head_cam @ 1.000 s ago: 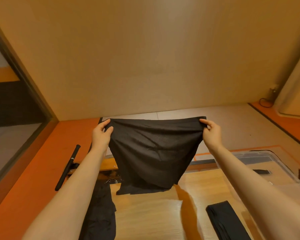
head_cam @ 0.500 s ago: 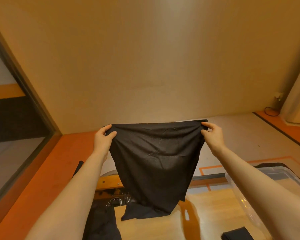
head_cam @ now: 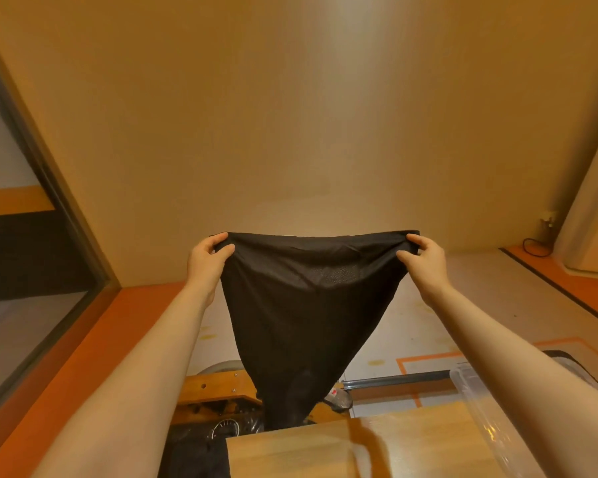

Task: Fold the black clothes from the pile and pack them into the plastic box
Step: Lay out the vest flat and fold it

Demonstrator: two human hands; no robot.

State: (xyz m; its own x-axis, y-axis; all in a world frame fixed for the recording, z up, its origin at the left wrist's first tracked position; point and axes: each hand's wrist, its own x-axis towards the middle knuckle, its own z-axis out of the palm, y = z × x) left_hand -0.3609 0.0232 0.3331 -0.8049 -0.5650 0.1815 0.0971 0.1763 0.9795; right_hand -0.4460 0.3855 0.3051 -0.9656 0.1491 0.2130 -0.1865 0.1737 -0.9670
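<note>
Raised higher, black garment (head_cam: 308, 305) pinched by both hands, plastic box (head_cam: 477, 391) nearby

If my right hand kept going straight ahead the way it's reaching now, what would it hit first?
Probably the beige wall. The right hand, pinching the black garment, reaches forward with nothing visible between, though depth is hard to judge.

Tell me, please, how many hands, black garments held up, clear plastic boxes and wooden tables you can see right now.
Hands: 2, left hand and right hand
Black garment held up: 1
Clear plastic box: 1
Wooden table: 1
Total: 5
</note>
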